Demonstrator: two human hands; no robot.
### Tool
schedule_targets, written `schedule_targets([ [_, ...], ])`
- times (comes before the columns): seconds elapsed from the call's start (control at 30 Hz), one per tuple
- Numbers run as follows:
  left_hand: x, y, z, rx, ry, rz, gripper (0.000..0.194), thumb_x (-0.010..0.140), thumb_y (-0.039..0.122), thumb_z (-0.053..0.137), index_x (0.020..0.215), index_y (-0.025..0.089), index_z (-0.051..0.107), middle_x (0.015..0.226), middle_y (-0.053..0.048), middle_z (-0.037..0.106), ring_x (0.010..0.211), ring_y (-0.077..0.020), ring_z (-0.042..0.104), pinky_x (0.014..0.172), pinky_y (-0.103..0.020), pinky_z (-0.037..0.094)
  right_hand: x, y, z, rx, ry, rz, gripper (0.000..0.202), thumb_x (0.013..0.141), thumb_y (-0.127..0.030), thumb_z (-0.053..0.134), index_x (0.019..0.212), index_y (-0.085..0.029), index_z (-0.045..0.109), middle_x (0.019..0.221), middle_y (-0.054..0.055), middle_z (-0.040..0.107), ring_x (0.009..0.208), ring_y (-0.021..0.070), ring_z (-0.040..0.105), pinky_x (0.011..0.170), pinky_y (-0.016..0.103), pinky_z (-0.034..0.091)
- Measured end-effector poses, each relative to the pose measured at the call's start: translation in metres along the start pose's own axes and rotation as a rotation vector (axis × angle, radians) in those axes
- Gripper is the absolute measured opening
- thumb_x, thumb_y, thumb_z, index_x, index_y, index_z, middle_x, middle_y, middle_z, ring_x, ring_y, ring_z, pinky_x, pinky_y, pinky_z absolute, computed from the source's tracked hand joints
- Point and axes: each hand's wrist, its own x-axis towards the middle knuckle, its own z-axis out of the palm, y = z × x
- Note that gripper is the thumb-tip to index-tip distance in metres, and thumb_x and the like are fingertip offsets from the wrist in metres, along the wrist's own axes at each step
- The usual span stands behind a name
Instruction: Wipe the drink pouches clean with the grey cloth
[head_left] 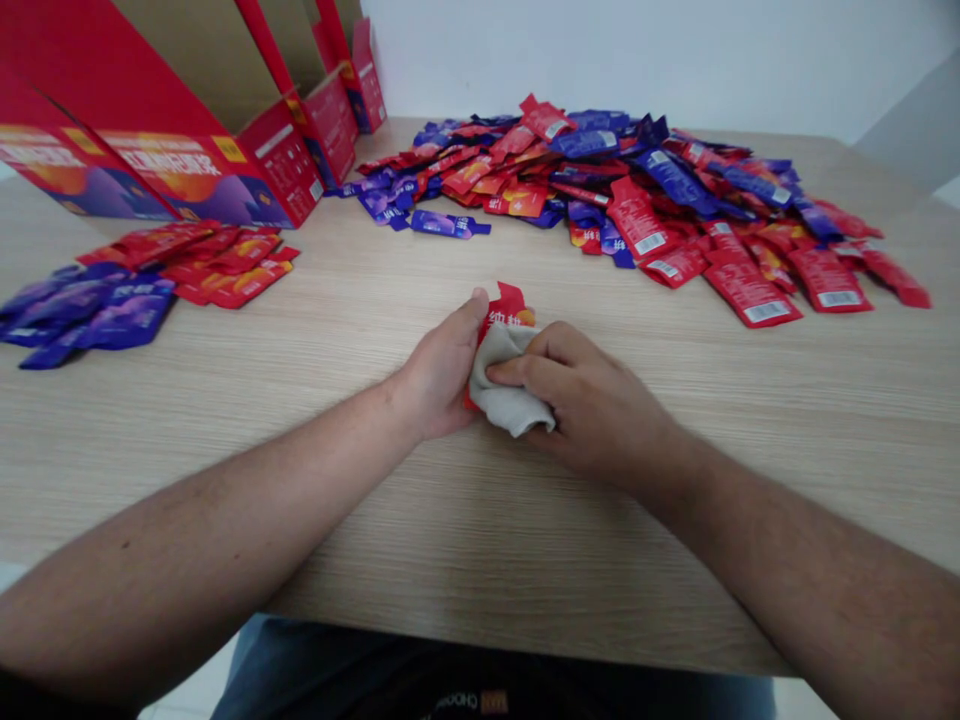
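Observation:
Over the middle of the table, my left hand point(448, 368) is closed around a red sachet point(508, 306) with white lettering and an orange patch. Only the sachet's top end and a sliver of its lower edge show. My right hand point(581, 395) grips a light grey cloth point(504, 375), pressed against the front of the sachet and covering most of it. The right index finger lies bent on the cloth. The left fingers behind the sachet are hidden.
A large heap of red and purple sachets point(517, 170) spreads across the back. At left lie smaller groups of red sachets point(225, 262) and purple sachets point(97, 305). Open red cartons point(281, 175) stand behind them. The table's front edge point(525, 655) is near my lap.

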Motion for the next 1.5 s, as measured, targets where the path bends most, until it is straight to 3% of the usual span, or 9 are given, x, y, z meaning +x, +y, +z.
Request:
schedule_targets([
  [0.23,-0.0035,0.0018,0.0054,-0.023,0.006,0.032,0.061,0.114,0.058,0.027,0.102,0.018,0.072,0.082,-0.007,0.076,0.077,-0.0193,0.075,0.072,-0.028,0.059,0.0005,0.0043,-0.0010,-0.025,0.065,0.084,0.034,0.090,-0.023,0.075,0.123,-0.021,0.077,0.110,0.012,0.068,0.101,0.0290,0.065,0.087,0.043,0.058],
  [0.4,-0.0029,0.0020,0.0043,-0.003,-0.011,-0.027,0.067,0.111,0.065,0.028,0.100,0.018,0.073,0.072,-0.006,0.071,0.062,-0.0191,0.070,0.060,-0.028,0.055,-0.0002,0.0000,-0.0007,0.022,-0.059,-0.007,0.034,0.093,-0.025,0.073,0.126,-0.023,0.076,0.107,0.009,0.067,0.097,0.0255,0.065,0.087,0.041,0.059],
  [0.57,-0.0014,0.0016,0.0019,-0.027,-0.030,0.029,0.062,0.114,0.057,0.027,0.101,0.016,0.072,0.085,-0.008,0.076,0.079,-0.0203,0.075,0.077,-0.030,0.059,0.0007,0.0027,-0.0015,-0.018,0.020,0.056,0.036,0.091,-0.020,0.073,0.126,-0.017,0.076,0.110,0.014,0.068,0.101,0.0284,0.066,0.086,0.043,0.059],
  [0.73,-0.0015,0.0012,-0.0019,0.016,-0.060,-0.027,0.067,0.112,0.063,0.026,0.091,0.017,0.070,0.080,-0.008,0.075,0.070,-0.0198,0.072,0.066,-0.030,0.056,0.0002,-0.0009,-0.0007,0.021,-0.049,-0.014,0.037,0.091,-0.021,0.074,0.128,-0.017,0.077,0.108,0.011,0.068,0.097,0.0272,0.066,0.087,0.043,0.060],
  [0.9,-0.0005,0.0009,-0.0016,-0.019,-0.040,0.043,0.062,0.114,0.057,0.027,0.096,0.017,0.071,0.090,-0.009,0.077,0.086,-0.0206,0.076,0.082,-0.030,0.059,0.0008,0.0011,-0.0019,-0.028,0.042,0.060,0.034,0.090,-0.019,0.074,0.124,-0.017,0.077,0.108,0.013,0.068,0.099,0.0279,0.066,0.084,0.042,0.058],
  [1.07,-0.0012,0.0007,0.0000,0.002,-0.079,-0.011,0.067,0.112,0.064,0.026,0.090,0.018,0.070,0.077,-0.006,0.073,0.064,-0.0181,0.070,0.063,-0.028,0.056,0.0007,0.0010,-0.0022,0.016,-0.070,-0.018,0.036,0.091,-0.022,0.074,0.127,-0.020,0.076,0.106,0.010,0.068,0.098,0.0267,0.067,0.086,0.041,0.058],
  [1.23,-0.0016,0.0012,0.0004,0.002,-0.031,0.035,0.064,0.113,0.058,0.026,0.099,0.017,0.072,0.083,-0.007,0.075,0.078,-0.0209,0.074,0.076,-0.032,0.060,0.0008,0.0054,-0.0031,-0.040,0.050,0.086,0.038,0.088,-0.020,0.076,0.125,-0.019,0.076,0.111,0.013,0.068,0.099,0.0280,0.066,0.085,0.042,0.058],
  [1.4,-0.0018,0.0017,0.0001,0.001,-0.042,-0.022,0.068,0.111,0.066,0.027,0.094,0.017,0.071,0.075,-0.006,0.071,0.065,-0.0184,0.070,0.061,-0.028,0.055,0.0002,0.0009,-0.0032,0.024,-0.108,-0.021,0.036,0.091,-0.023,0.075,0.126,-0.020,0.076,0.107,0.010,0.068,0.097,0.0269,0.067,0.085,0.041,0.058],
  [1.5,-0.0009,0.0013,-0.0001,-0.040,-0.051,0.015,0.067,0.112,0.062,0.026,0.091,0.018,0.070,0.076,-0.005,0.071,0.067,-0.0171,0.071,0.065,-0.027,0.057,0.0007,0.0028,-0.0044,-0.007,-0.045,0.047,0.038,0.089,-0.020,0.075,0.127,-0.019,0.076,0.111,0.012,0.068,0.100,0.0286,0.067,0.086,0.043,0.057],
])
